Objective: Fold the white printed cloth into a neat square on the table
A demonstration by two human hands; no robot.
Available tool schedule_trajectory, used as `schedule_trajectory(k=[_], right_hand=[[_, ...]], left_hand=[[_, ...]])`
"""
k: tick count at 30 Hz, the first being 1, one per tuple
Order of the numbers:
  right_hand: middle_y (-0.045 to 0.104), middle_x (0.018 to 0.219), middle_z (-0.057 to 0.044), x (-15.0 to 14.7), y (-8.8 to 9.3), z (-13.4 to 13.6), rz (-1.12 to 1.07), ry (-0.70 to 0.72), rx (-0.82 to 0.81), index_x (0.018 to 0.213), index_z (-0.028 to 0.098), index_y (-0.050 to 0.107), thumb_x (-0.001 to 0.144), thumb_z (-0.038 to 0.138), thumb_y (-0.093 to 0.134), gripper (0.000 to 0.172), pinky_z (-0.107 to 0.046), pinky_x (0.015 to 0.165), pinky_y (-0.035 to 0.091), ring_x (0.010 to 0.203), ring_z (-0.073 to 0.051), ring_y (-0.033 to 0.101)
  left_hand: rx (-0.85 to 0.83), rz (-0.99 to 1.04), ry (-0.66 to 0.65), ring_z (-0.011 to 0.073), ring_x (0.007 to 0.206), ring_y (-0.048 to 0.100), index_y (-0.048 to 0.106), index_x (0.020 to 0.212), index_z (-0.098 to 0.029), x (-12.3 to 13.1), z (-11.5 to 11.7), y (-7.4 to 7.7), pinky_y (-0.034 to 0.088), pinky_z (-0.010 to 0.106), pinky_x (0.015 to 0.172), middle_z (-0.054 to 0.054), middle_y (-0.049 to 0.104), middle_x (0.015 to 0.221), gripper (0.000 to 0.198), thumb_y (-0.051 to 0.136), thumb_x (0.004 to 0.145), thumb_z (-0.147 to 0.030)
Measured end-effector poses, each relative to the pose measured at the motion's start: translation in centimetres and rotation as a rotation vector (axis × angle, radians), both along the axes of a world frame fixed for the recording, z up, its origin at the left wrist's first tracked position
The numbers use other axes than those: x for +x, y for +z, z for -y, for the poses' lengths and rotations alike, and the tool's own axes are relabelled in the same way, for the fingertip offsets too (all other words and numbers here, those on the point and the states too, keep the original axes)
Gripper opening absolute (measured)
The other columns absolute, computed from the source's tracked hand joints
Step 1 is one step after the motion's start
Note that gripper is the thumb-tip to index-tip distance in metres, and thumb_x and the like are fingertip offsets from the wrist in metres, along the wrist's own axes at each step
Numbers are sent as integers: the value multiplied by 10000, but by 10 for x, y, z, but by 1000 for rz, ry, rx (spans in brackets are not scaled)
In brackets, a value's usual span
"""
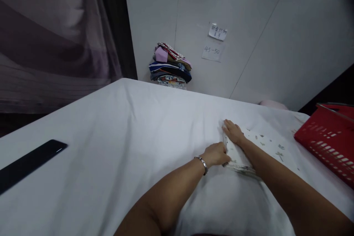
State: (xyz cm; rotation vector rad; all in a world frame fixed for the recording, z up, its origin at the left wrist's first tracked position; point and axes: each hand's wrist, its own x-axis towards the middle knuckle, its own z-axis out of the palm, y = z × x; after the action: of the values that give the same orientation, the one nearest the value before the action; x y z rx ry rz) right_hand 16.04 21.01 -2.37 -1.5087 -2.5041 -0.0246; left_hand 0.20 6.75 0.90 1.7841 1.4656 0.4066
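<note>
A folded white cloth (267, 145) with a small leaf print lies on the white-covered table (155, 129), right of the middle. My left hand (217, 154), with a silver bracelet at the wrist, is closed on the near left corner of the cloth. Farther back, my right hand (232, 131) rests on the far left part of the cloth, its fingers stretched toward the edge. My right forearm crosses over the cloth and hides some of it. Several layers show along the near edge.
A red plastic basket (329, 140) stands at the right edge. A dark flat object (30, 162) lies at the left. Behind the table, folded fabrics (171, 66) are stacked by the wall, below and left of paper notes (217, 31). A curtain (55, 33) hangs at left.
</note>
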Motion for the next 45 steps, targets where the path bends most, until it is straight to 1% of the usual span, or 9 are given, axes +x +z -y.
schedule_trajectory(k=[6, 13, 17, 22, 29, 34, 38, 41, 45], right_hand=[[353, 1434, -129, 0, -2, 2, 23, -13, -86, 1353, 176, 385, 924, 474, 191, 557, -505, 1050, 241, 1331, -256, 280], [291, 1462, -122, 7, 31, 10, -24, -38, -166, 1395, 150, 329, 907, 547, 219, 639, -427, 1077, 242, 1353, -244, 228], [266, 1477, -82, 45, 48, 56, -61, -14, -180, 1415, 189, 300, 906, 564, 207, 639, -435, 1095, 198, 1365, -233, 189], [262, 1479, -51, 88, 38, 129, -7, 35, -200, 1416, 261, 291, 917, 527, 246, 567, -512, 1085, 155, 1366, -241, 178], [396, 1414, -67, 107, 33, 140, -236, 3, -151, 1326, 218, 455, 908, 502, 296, 530, -443, 1065, 288, 1321, -231, 309], [611, 1193, -81, 164, 36, 158, -367, -139, 41, 1085, 211, 639, 850, 450, 433, 393, -433, 999, 393, 1164, -258, 509], [679, 1012, -88, 215, 28, 181, -454, -414, 64, 932, 193, 673, 780, 412, 490, 324, -388, 820, 499, 933, -252, 622], [685, 801, -65, 231, 27, 190, -619, -645, -48, 906, 175, 655, 734, 395, 522, 309, -315, 629, 504, 708, -200, 625], [569, 535, 11, 223, 34, 193, -813, -713, -375, 803, 177, 624, 737, 433, 532, 281, -233, 426, 385, 452, -111, 490]], left_hand=[[-4, -17, -2, 162, 730, 587, 571, 891, -207, 2, -2, -1, 361, 219, 541, 19, 662, 850, 305, 641, 623, -336], [50, -11, 38, 134, 703, 569, 558, 865, -203, 2, -4, -8, 351, 206, 536, -12, 651, 823, 261, 633, 651, -332], [42, 19, 17, 115, 652, 548, 545, 836, -196, 1, -8, -12, 342, 198, 510, -21, 641, 788, 243, 642, 655, -326], [-9, 86, -2, 97, 608, 538, 521, 830, -184, 1, -12, -16, 342, 192, 500, -17, 635, 762, 252, 652, 669, -327], [17, 13, 25, 105, 669, 542, 503, 876, -191, -2, -6, -9, 360, 200, 554, -8, 625, 823, 270, 643, 713, -354], [282, -153, -8, 150, 861, 543, 482, 1013, -208, 2, 7, 10, 392, 234, 665, 26, 553, 1060, 327, 633, 731, -281], [551, -145, -201, 171, 1017, 483, 526, 1060, -229, 6, 12, 14, 402, 265, 776, 29, 517, 1108, 314, 529, 774, -101], [607, -135, -335, 176, 971, 475, 633, 883, -221, 7, 10, 12, 403, 286, 802, 27, 575, 957, 260, 458, 797, -50], [615, -129, -379, 184, 920, 479, 688, 835, -224, 6, 5, 10, 408, 314, 802, 32, 608, 916, 299, 440, 803, -59]])
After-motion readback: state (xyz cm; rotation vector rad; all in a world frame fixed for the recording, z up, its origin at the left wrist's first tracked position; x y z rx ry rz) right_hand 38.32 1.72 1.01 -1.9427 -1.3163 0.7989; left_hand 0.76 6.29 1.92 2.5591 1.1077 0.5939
